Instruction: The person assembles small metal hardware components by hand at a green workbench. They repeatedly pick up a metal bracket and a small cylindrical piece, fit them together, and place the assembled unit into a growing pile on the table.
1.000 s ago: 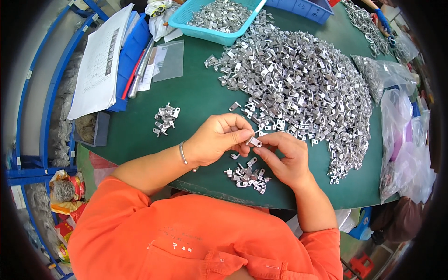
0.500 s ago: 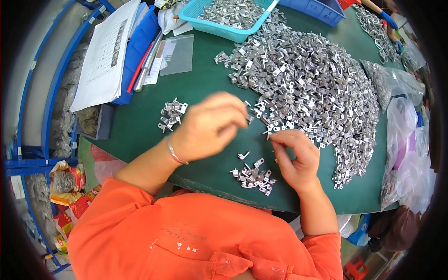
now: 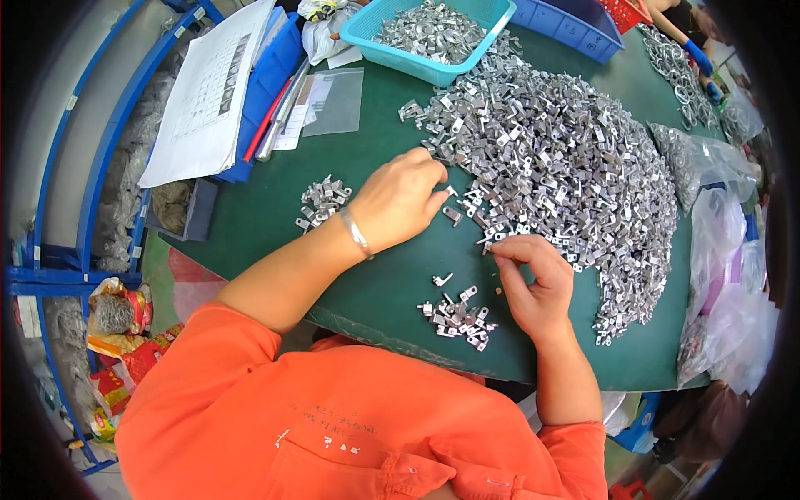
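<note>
A: Left hand (image 3: pixel 398 200) is curled, fingertips on a small silver metal bracket (image 3: pixel 452 216) at the 7 o'clock edge of the big heap of silver brackets (image 3: pixel 567 167); right hand (image 3: pixel 533 279) pinches another piece.

B: Pieces could be knocked off the green surface (image 3: pixel 375 150) by a sweep. Teal plastic basket (image 3: pixel 433 33) at 12 o'clock is filled with metal parts.

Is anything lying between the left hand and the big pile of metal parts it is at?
Nothing visible does. The left hand already has its fingertips at the near edge of the big pile of metal parts, with only one loose part on the green mat just below them. The right hand pinches a part at the pile's lower edge.
</note>
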The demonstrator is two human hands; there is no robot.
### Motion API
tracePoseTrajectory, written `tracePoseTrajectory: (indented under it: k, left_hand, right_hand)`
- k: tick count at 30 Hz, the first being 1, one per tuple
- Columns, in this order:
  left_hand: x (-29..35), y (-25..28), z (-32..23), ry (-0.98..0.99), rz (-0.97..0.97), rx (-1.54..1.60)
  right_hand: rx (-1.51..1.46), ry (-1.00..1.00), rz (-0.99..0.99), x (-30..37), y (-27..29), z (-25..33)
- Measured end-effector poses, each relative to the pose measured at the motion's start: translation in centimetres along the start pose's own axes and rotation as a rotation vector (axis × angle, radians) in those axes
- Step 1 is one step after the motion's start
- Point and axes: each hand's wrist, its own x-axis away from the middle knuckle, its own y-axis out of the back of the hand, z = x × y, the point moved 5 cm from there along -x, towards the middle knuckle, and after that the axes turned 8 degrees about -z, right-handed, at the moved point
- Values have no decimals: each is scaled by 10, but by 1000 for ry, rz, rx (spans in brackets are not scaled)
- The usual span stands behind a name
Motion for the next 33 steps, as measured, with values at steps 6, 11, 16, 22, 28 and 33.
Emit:
tracePoseTrajectory:
  k: [6, 11, 16, 22, 28, 33]
  left_hand:
    - [9, -8, -2, 388, 50, 518]
    - [35, -25, -31, 618, 285, 1027]
    - [35, -23, -33, 482, 308, 1017]
    - [24, -13, -37, 340, 333, 718]
    - [10, 7, -9, 259, 53, 311]
    - [19, -5, -15, 86, 225, 237]
  right_hand:
    - [-1, -21, -27, -1, 0, 0]
    - [-36, -80, -42, 3, -6, 5]
    - [12, -56, -48, 2, -1, 7]
    - [10, -92, -4, 1, -1, 3]
    - [154, -192, -149, -7, 22, -16]
    - [168, 86, 52, -1, -7, 4]
